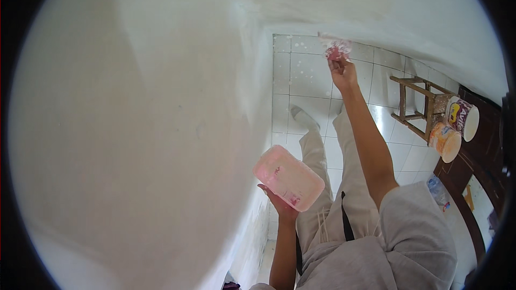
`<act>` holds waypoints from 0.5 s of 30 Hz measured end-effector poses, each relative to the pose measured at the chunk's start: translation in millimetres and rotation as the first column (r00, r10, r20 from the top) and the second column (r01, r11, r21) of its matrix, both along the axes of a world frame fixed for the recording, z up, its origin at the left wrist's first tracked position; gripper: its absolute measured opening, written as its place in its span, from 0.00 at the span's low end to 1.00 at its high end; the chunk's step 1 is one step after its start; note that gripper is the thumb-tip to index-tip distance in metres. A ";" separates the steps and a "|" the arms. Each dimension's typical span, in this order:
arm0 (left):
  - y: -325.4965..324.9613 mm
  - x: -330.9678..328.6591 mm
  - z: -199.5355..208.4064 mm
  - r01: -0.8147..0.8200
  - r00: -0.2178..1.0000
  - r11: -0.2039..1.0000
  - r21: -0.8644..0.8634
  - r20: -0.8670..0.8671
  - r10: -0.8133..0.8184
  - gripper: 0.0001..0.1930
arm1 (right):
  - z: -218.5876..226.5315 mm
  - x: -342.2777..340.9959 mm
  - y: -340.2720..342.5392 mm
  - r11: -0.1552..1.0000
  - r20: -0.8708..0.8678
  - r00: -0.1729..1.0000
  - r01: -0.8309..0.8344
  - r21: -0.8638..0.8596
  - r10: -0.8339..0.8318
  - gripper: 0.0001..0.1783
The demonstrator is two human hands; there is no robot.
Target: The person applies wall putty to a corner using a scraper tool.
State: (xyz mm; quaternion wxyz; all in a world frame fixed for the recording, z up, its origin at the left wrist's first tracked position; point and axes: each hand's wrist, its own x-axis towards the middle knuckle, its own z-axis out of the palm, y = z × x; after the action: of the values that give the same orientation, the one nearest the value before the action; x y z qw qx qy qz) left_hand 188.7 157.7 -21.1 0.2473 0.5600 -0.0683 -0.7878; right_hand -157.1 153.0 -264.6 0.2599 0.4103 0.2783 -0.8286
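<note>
head view, looking steeply down along a white wall [134,129] that fills the left and top of the picture. the right hand [342,71] is stretched far out, its fingers closed around a small paint-smeared pinkish tool [337,49], a brush or scraper as far as can be told; its working end is pressed to the wall where the wall runs off to the right, which seems to be why the arm is fully extended. the left hand [279,200] is kept close to the body, its fingers cupped under a pink plastic tub [289,177]; only the fingertips show past the tub, so the grip is from below, like a tray. the tub is tilted with one end toward the wall, probably kept near so the tool can be reloaded without bending down. whether it holds anything cannot be seen.

below, the person's light trousers and one foot stand on a white tiled floor [301,75] speckled with pale drops. to the right a small wooden stool [416,104] carries paint buckets [454,126], lying well apart from both hands, beside a dark wooden door frame [473,182]. a clear plastic bottle [436,188] lies near it.
</note>
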 end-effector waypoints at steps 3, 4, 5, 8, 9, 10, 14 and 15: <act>0.9 -1.0 -1.2 -0.041 0.997 0.998 0.045 -0.056 0.044 0.38 | -13.6 -13.6 -1.1 0.984 -0.021 0.994 -0.106 0.144 0.110 0.13; 0.9 -2.2 1.0 -0.036 0.997 0.998 0.046 -0.064 0.039 0.38 | -6.9 -17.1 -0.8 0.982 -0.050 0.989 -0.134 0.132 0.141 0.15; 1.2 -5.1 3.6 -0.026 0.996 0.999 0.036 -0.082 0.029 0.38 | 2.6 -17.4 3.5 0.983 -0.063 0.989 -0.124 0.135 0.133 0.15; -2.8 -5.0 17.4 -0.029 0.988 1.000 -0.012 -0.152 0.027 0.38 | 76.1 14.0 0.1 0.941 -0.249 0.912 -0.338 -0.010 0.325 0.13; -4.6 -8.9 23.2 -0.021 0.979 0.999 -0.024 -0.204 0.016 0.38 | 119.5 22.1 7.7 0.920 -0.295 0.883 -0.391 -0.028 0.366 0.13; -6.0 -15.7 31.2 -0.024 0.972 0.999 -0.037 -0.233 0.015 0.38 | 169.9 25.8 15.3 0.908 -0.303 0.867 -0.419 -0.018 0.395 0.11; -7.1 -45.6 90.9 0.025 0.961 0.987 -0.161 -0.267 -0.068 0.39 | 323.7 41.6 64.9 0.840 -0.435 0.745 -0.540 0.052 0.506 0.12; -4.9 -53.6 109.7 0.045 0.955 0.985 -0.165 -0.281 -0.091 0.39 | 358.4 44.5 79.9 0.838 -0.460 0.732 -0.544 0.049 0.502 0.12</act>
State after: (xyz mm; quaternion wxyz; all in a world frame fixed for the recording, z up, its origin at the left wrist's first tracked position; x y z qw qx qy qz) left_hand 135.0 152.8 88.6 0.2707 0.4157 -0.1127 -0.8609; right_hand -112.6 232.8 93.8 0.4277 0.0977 0.3981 -0.8056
